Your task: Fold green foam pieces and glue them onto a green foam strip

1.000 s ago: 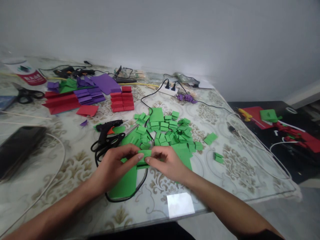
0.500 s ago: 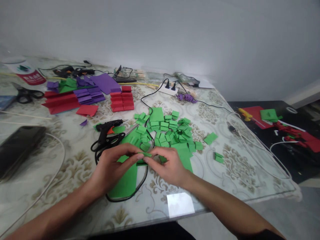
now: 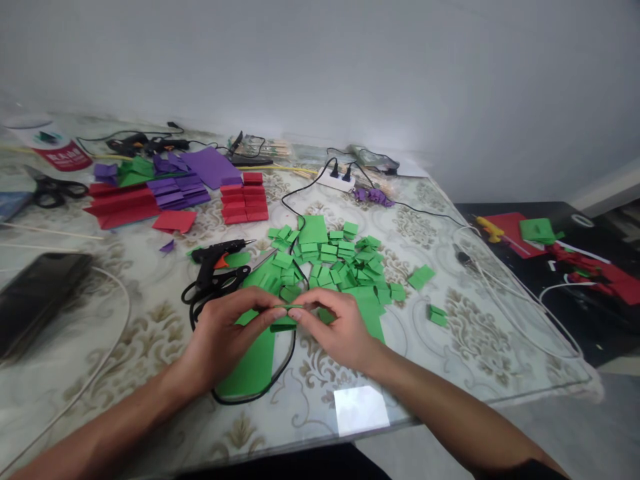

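My left hand and my right hand meet over the table, each pinching one end of a small folded green paper piece. Most of that piece is hidden by the fingertips. Just under it, another folded green paper shows. A larger green sheet lies flat below my left hand. Beyond my hands spreads a heap of small folded green papers. Left of the heap, a black glue gun rests close to black-handled scissors, which my left hand partly hides.
Folded red papers and purple papers lie at the back left. A phone and a second pair of scissors are on the left. A white power strip sits at the back. A black cord loops around the green sheet.
My right fingertips have shifted slightly along the green piece, and my thumbs now sit level, almost touching. The folded paper beneath shows more. Everything else is unchanged.
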